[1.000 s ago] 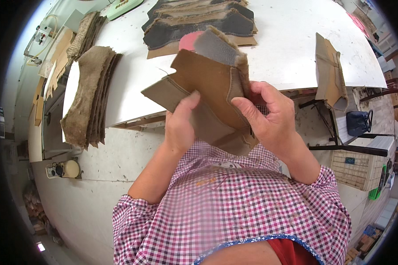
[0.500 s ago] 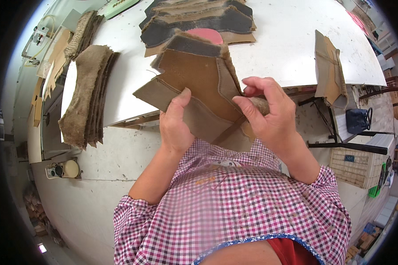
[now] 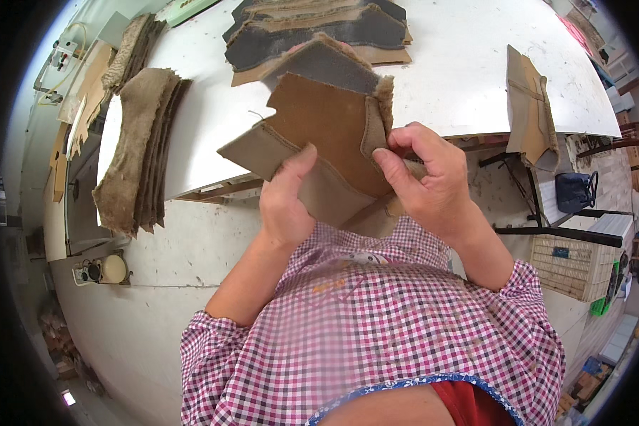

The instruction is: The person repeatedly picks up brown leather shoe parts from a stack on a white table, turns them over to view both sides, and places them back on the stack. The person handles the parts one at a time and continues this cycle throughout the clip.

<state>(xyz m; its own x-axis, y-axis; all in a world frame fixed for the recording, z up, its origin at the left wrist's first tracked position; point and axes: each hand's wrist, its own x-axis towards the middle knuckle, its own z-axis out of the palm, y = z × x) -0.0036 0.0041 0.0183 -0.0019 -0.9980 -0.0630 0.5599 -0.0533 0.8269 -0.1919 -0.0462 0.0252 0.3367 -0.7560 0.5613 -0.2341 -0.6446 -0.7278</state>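
A stitched boot upper [image 3: 326, 128] of brown and taupe panels, with a dark grey top band and a fuzzy pile backing, is held up in front of my body. My left hand [image 3: 288, 195] grips its lower left part, thumb on the front face and the fingers hidden behind. At the right edge my right hand [image 3: 426, 170] pinches the seamed side strip between thumb and bent fingers. A loose thread stands off the upper's left edge. Beyond it, a row of overlapping dark grey and tan pieces [image 3: 319, 39] lies on the white table [image 3: 461, 78].
Fuzzy brown pieces [image 3: 138, 149] stack over the table's left edge. Another stitched piece [image 3: 529, 106] hangs over the front edge at right. A dark blue bag [image 3: 575, 193] and a cream plastic crate [image 3: 568, 266] are lower right. A pale green object [image 3: 188, 8] is at the far left.
The upper has tilted and its top band bends back more, covering the pink patch seen behind it earlier. My right fingers have closed from a loose hold into a pinch on its right edge.
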